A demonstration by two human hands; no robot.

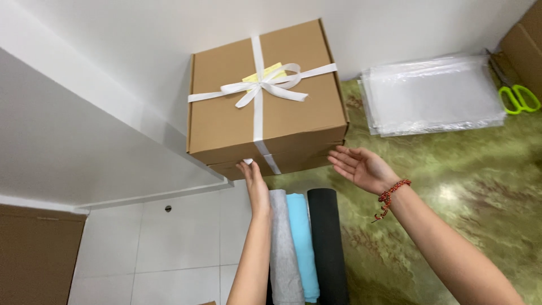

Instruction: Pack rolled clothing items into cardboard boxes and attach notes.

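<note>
My brown cardboard box (265, 96) sits closed at upper centre of the frame, a white ribbon (261, 86) bowed on top.

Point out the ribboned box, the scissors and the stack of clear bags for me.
Box (226, 121): head view, bare cardboard top.
Scissors (519, 99): head view, green handles.
Bags (432, 96): head view, top bag's middle.

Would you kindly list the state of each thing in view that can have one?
Cardboard box: closed, tied with a white ribbon.
Left hand: open, fingertips touching the box's front.
Right hand: open, palm up, empty.
Fabric rolls: rolled, side by side.
Scissors: lying flat.
Plastic bags: stacked flat.
</note>
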